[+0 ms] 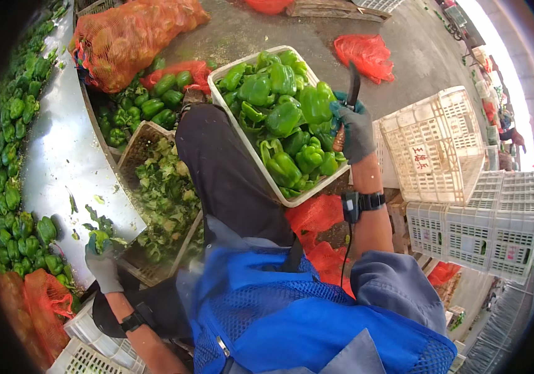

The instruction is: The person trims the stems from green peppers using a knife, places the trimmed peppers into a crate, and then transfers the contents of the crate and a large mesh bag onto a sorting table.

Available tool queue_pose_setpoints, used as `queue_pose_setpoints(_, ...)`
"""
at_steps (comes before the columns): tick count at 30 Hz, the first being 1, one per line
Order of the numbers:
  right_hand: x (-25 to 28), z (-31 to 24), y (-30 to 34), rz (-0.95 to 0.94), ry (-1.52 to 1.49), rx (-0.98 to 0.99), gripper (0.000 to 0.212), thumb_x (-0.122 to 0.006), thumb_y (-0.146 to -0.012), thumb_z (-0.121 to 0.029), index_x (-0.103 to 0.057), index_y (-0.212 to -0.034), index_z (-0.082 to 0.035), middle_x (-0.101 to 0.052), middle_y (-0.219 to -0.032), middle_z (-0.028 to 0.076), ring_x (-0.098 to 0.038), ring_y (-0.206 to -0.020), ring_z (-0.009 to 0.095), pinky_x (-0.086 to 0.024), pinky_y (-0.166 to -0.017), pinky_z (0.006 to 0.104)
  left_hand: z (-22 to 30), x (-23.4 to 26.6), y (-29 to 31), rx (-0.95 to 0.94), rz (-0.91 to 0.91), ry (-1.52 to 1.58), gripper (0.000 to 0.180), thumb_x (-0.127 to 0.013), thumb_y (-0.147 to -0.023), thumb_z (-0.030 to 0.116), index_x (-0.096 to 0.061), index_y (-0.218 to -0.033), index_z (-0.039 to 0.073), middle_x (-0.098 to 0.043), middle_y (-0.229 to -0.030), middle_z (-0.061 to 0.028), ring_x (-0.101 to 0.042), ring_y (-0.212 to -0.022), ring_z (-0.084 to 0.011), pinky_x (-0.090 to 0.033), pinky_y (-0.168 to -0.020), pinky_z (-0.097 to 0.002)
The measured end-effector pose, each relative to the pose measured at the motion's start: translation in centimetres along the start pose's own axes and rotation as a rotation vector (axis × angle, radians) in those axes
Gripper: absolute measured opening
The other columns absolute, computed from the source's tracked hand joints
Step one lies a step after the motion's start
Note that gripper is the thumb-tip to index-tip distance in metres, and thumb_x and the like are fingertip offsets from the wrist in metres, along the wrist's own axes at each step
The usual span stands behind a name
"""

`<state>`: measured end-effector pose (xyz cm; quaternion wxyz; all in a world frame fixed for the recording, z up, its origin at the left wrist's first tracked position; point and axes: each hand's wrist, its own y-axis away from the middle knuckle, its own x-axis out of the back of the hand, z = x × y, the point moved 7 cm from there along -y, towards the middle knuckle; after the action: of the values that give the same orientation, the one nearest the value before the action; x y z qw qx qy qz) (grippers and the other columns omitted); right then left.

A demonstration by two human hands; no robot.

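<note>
My right hand (359, 129), in a grey glove with dark green fingers, is closed on a knife (354, 86). The blade points up and away, and the brown handle shows below my fingers. This hand is at the right rim of a pale plastic crate (256, 163), heaped with green bell peppers (284, 118). At the front edge of the metal table, my gloved left hand (104, 269) has its fingers closed around leafy green trimmings (99, 238). Beside it, between my legs, stands a crate (187, 248) with cut leaves and pepper scraps (166, 193).
Many peppers (13, 181) line the far left of the metal table (61, 162). A full orange mesh sack (133, 43) lies beyond more peppers (153, 107). White crates (432, 146) are stacked on the right. Red mesh bags (367, 57) lie on the floor.
</note>
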<state>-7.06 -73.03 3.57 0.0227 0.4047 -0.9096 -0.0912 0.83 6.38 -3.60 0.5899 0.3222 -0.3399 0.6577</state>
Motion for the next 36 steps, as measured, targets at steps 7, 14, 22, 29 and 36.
queue_pose_setpoints(7,-1.1,1.6,4.8,0.280,0.670,0.201,0.025,-0.077,-0.093,-0.015,-0.074,-0.113,-0.001,-0.070,-0.084,0.002,-0.063,-0.067,0.010,-0.050,-0.061,0.0280,11.8,0.6,5.8,0.396,0.070,1.003,0.042,-0.065,-0.098,0.004,-0.065,-0.139,-0.008,-0.074,-0.122,-0.0121,-0.072,-0.100,-0.0207,-0.059,-0.085,-0.0327)
queue_pose_setpoints(14,-21.1,-1.5,17.4,-0.534,0.200,0.134,0.025,-0.080,-0.093,-0.018,-0.075,-0.111,-0.001,-0.072,-0.085,0.003,-0.064,-0.073,0.008,-0.053,-0.067,0.0263,23.4,-3.4,8.9,0.423,-0.065,1.652,0.043,-0.072,-0.100,0.007,-0.062,-0.140,-0.004,-0.073,-0.127,-0.0140,-0.073,-0.106,-0.0226,-0.061,-0.076,-0.0313)
queue_pose_setpoints(22,-33.6,6.2,24.7,-1.082,-0.087,-0.595,0.036,-0.083,-0.094,-0.030,-0.071,-0.111,-0.001,-0.067,-0.079,0.002,-0.060,-0.061,0.009,-0.044,-0.052,0.0263,24.7,-3.1,11.1,0.417,-0.220,1.762,0.054,-0.072,-0.098,0.009,-0.058,-0.147,-0.009,-0.070,-0.136,-0.0174,-0.071,-0.121,-0.0275,-0.059,-0.106,-0.0427)
queue_pose_setpoints(29,-33.9,5.1,25.9,-1.020,0.090,-0.279,0.033,-0.087,-0.088,-0.019,-0.071,-0.112,-0.002,-0.071,-0.091,0.001,-0.063,-0.076,0.008,-0.051,-0.067,0.0280,18.3,-4.3,12.1,0.546,-0.002,1.431,0.046,-0.068,-0.093,-0.001,-0.065,-0.139,-0.008,-0.074,-0.126,-0.0146,-0.075,-0.105,-0.0234,-0.061,-0.093,-0.0348)
queue_pose_setpoints(36,-32.8,-4.1,30.5,-1.050,0.580,0.994,0.039,-0.085,-0.076,-0.006,-0.069,-0.112,-0.012,-0.066,-0.105,0.011,-0.071,-0.079,0.038,-0.058,-0.066,0.0443,16.0,-2.3,12.2,0.185,0.283,0.300,0.063,-0.076,-0.097,0.013,-0.053,-0.153,-0.003,-0.066,-0.143,-0.0148,-0.067,-0.123,-0.0244,-0.055,-0.103,-0.0330)
